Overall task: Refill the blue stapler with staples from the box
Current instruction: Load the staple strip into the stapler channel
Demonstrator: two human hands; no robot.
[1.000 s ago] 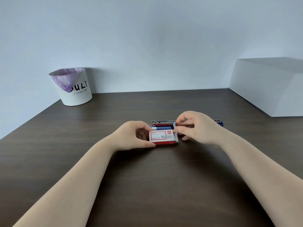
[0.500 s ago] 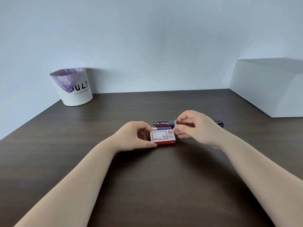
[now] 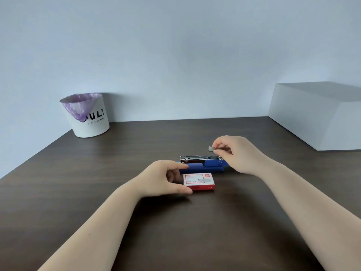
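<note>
The blue stapler (image 3: 203, 166) lies opened flat on the dark table, its metal staple channel (image 3: 199, 158) facing up along the far side. Just in front of it sits the red and white staple box (image 3: 198, 181). My left hand (image 3: 166, 178) rests at the box's left end, thumb and forefinger spread around that end and touching the stapler's left tip. My right hand (image 3: 235, 153) hovers above the stapler's right end and pinches a short grey strip of staples (image 3: 211, 149) between thumb and forefinger.
A white bin (image 3: 87, 115) with a purple liner stands at the table's back left corner. A large white box (image 3: 320, 116) occupies the back right. The dark wooden table (image 3: 175, 231) stretches toward me between my forearms.
My right hand has left the box and risen up and to the right, now carrying a strip of staples. The box lies flat, closed, by my left hand.
</note>
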